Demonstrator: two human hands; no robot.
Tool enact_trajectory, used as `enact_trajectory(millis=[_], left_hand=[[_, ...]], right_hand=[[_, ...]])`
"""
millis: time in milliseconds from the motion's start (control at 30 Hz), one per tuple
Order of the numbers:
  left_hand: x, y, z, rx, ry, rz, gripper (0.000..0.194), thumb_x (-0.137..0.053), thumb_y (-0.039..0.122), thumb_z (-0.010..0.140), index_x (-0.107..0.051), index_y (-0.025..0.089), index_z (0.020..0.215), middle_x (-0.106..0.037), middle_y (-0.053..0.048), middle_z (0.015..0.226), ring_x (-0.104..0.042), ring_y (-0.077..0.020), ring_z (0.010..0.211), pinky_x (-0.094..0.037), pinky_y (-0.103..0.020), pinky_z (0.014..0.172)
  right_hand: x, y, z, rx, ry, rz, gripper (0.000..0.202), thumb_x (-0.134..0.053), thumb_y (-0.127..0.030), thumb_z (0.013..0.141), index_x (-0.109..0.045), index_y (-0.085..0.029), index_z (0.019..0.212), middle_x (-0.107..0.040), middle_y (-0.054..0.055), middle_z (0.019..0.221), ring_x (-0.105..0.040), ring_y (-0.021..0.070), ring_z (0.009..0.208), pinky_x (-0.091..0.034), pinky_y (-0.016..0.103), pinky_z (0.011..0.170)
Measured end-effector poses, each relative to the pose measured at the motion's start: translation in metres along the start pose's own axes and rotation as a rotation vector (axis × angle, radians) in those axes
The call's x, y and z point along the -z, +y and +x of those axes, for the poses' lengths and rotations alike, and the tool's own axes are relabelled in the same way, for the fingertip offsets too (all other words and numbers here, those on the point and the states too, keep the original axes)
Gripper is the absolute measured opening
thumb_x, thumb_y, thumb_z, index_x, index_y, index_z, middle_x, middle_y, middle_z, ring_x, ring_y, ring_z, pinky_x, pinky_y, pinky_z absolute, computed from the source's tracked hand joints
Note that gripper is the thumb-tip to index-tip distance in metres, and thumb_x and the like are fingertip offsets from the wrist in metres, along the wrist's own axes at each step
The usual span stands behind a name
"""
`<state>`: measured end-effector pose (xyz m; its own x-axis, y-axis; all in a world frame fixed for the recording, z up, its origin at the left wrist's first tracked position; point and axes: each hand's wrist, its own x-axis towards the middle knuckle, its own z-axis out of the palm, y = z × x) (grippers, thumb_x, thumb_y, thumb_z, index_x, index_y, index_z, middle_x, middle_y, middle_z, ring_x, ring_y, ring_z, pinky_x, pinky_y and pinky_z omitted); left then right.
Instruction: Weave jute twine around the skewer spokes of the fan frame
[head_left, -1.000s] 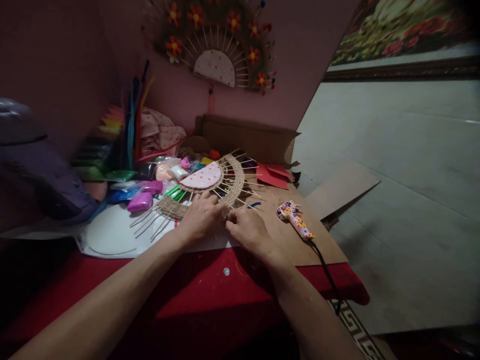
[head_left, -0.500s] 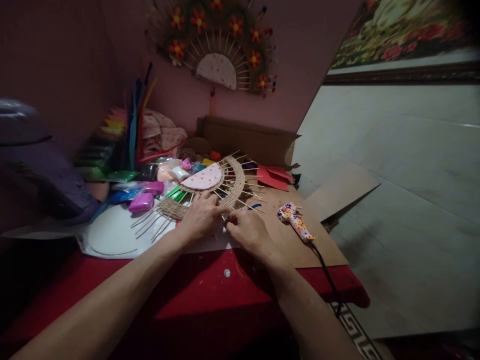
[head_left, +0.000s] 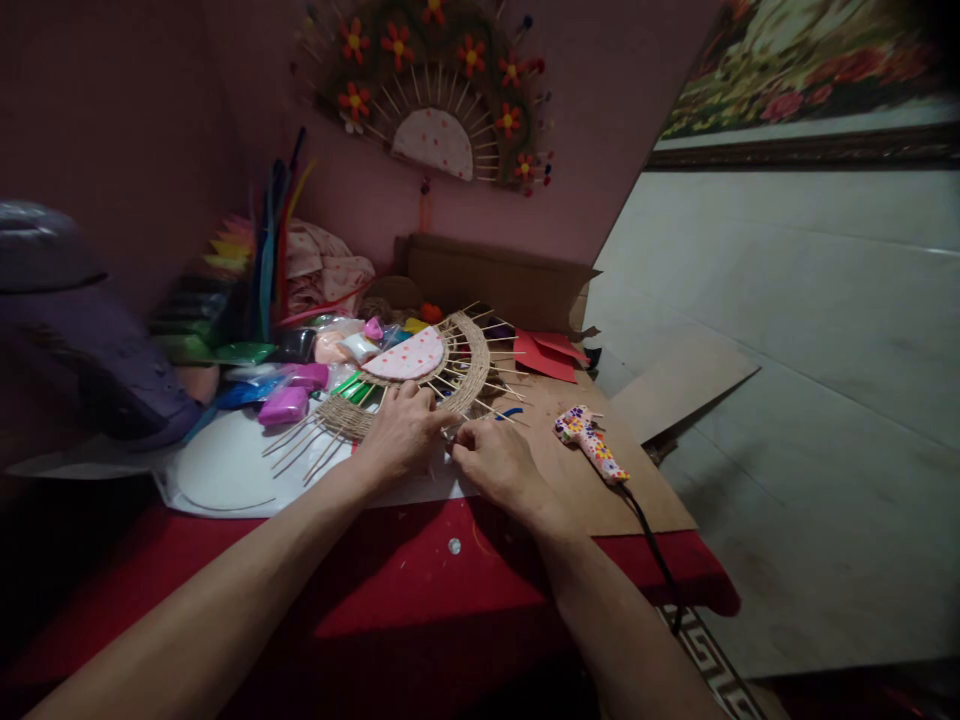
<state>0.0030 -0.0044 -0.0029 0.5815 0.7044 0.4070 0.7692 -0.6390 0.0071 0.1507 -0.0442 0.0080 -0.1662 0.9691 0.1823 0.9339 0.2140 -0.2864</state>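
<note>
A half-round craft piece lies on the table, with a dotted fabric centre (head_left: 405, 354), thin sticks fanning outward and a woven twine band (head_left: 477, 362) through them. My left hand (head_left: 405, 430) rests over the lower part of the band, its fingers bent around the sticks and band. Close by on the right, my right hand (head_left: 495, 458) is closed in a pinch at the band's lower edge, beside my left fingertips. What the right fingers pinch is too small to make out.
A flowered glue gun (head_left: 592, 445) with a black cable lies on cardboard (head_left: 637, 510) at the right. Clay packets (head_left: 283, 404), a white disc (head_left: 225, 462) and a purple container (head_left: 90, 340) are at the left. A finished fan (head_left: 433, 142) hangs on the wall.
</note>
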Motion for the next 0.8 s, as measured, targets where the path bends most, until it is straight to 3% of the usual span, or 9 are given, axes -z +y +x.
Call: enact_trajectory(millis=[267,500,800], left_hand=[[-0.001,0.000,0.002,0.108,0.085,-0.042,0.019,-0.044,0.020,0.082,-0.063,0.019,0.085,-0.062,-0.007,0.087,-0.045,-0.0241,0.091,-0.035,-0.039,0.079],[0.003,0.002,0.003,0.159,0.071,-0.127,0.015,-0.045,0.019,0.080,-0.061,0.018,0.081,-0.065,-0.006,0.085,-0.047,-0.0241,0.091,-0.035,-0.038,0.076],[0.014,0.006,0.002,0.200,0.095,-0.239,0.022,-0.038,0.020,0.081,-0.059,0.017,0.075,-0.062,-0.005,0.081,-0.047,-0.0226,0.088,-0.036,-0.038,0.079]], right_hand=[[0.001,0.000,0.000,-0.008,0.001,-0.040,0.018,-0.050,-0.024,0.076,-0.067,-0.023,0.072,-0.069,0.002,0.074,-0.059,0.0149,0.070,-0.032,0.025,0.058],[0.002,-0.002,-0.002,-0.029,0.033,-0.148,0.020,-0.048,-0.027,0.079,-0.067,-0.022,0.077,-0.070,0.005,0.077,-0.062,0.0180,0.071,-0.034,0.027,0.058],[-0.002,0.001,0.001,-0.121,0.182,-0.221,0.022,-0.048,-0.037,0.083,-0.062,-0.020,0.084,-0.067,0.007,0.082,-0.061,0.0195,0.073,-0.036,0.028,0.060]])
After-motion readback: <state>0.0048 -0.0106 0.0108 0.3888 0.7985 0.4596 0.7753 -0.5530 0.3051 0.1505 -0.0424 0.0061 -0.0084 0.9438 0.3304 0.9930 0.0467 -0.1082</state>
